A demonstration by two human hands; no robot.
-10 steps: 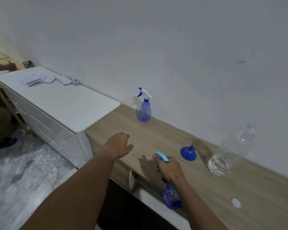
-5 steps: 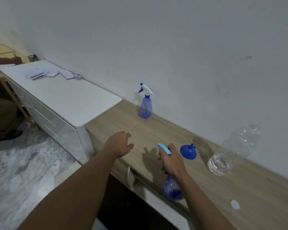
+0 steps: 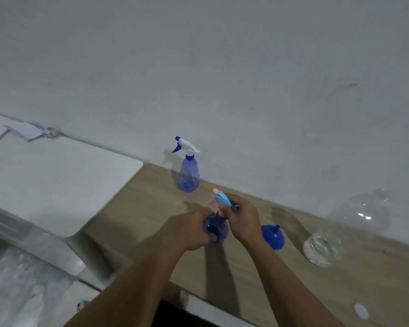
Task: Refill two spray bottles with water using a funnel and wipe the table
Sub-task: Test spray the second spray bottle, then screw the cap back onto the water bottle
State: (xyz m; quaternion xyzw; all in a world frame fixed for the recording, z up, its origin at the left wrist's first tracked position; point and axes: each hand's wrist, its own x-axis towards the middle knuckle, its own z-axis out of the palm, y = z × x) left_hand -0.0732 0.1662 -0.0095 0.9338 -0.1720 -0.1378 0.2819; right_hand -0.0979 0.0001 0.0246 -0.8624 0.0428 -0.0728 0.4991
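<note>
A blue spray bottle (image 3: 216,228) with a light-blue and pink trigger head stands over the wooden table (image 3: 147,208). My left hand (image 3: 189,230) grips its body. My right hand (image 3: 242,220) grips its neck and trigger head. A second blue spray bottle (image 3: 189,172) with a white and blue head stands upright by the wall. A blue funnel (image 3: 273,237) lies on the table just right of my right hand. Further right lies a clear plastic water bottle (image 3: 347,230), tilted toward the wall, with some water in it.
A white bottle cap (image 3: 361,311) lies near the table's front right. A white cabinet (image 3: 57,180) adjoins the table on the left, with papers (image 3: 21,132) at its back. Marble floor shows at lower left.
My right hand lifted the held spray bottle up and further onto the table. My left hand moved right and took hold of its body. The view shifted closer to the table.
</note>
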